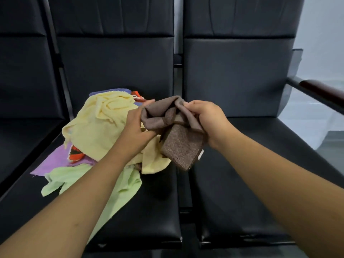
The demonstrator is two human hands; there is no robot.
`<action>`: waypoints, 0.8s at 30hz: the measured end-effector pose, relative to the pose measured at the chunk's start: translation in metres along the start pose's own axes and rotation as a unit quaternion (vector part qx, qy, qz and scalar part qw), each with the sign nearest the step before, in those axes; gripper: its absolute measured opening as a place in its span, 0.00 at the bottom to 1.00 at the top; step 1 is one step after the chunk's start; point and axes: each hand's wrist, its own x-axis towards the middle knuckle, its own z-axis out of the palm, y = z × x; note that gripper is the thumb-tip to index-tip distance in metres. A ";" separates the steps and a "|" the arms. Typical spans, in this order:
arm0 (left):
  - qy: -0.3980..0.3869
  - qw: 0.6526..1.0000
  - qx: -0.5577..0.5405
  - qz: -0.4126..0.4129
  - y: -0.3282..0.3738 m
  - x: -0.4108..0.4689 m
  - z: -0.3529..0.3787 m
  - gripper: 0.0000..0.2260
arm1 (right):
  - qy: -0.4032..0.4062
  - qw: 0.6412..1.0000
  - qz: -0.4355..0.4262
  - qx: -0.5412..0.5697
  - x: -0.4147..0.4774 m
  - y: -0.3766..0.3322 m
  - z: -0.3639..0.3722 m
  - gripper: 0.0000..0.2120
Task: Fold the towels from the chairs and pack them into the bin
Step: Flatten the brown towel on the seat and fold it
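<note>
Landmark: we place everything against the middle chair (149, 211), black and padded.
Brown towel (178, 148): we see it held in the air over the middle chair's front right corner, reaching across the gap at that edge. Its top is bunched between the two hands. A fuzzier, darker flap hangs below, with a small pale tag at its lower right edge.
Left hand (137, 127): above the middle chair's seat, fingers and thumb curled, pinching the left side of the brown towel's bunched top.
Right hand (206, 120): just past the middle chair's right edge, fingers closed round the right side of the same bunch.
Yellow towel (98, 127): crumpled on top of the pile on the middle chair's seat, partly behind the left forearm.
Green towel (122, 185): pale, spread toward the front of that seat, beneath the yellow one.
Lilac towel (54, 161): lying flat at the seat's left side, under the pile.
Orange patterned cloth (75, 154): showing between lilac and yellow, and again at the pile's rear. We cannot tell whether it is one piece.
Blue-violet towel (109, 91): at the back of the pile, nearest the middle chair's backrest.
Right chair (238, 75): just beside the middle chair, seat bare.
Armrest (323, 92): dark wood, well to the right of the middle chair.
</note>
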 end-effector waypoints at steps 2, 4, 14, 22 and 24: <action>-0.005 0.996 -0.083 -0.017 0.019 -0.005 0.013 0.12 | -0.005 0.992 0.080 0.097 -0.014 -0.005 -0.022 0.10; -0.021 0.989 -0.137 -0.054 0.029 -0.008 0.028 0.06 | 0.009 0.987 0.123 0.100 -0.025 -0.003 -0.047 0.11; -0.159 0.975 -0.109 -0.110 0.058 -0.020 0.110 0.10 | 0.078 0.964 -0.040 -0.252 -0.094 0.032 -0.120 0.08; -0.205 0.976 0.028 -0.069 0.064 -0.032 0.145 0.05 | 0.089 0.897 -0.031 -0.433 -0.110 0.039 -0.155 0.06; -0.187 0.978 0.076 -0.049 0.069 -0.033 0.151 0.10 | 0.128 0.942 -0.011 -0.309 -0.111 0.041 -0.164 0.08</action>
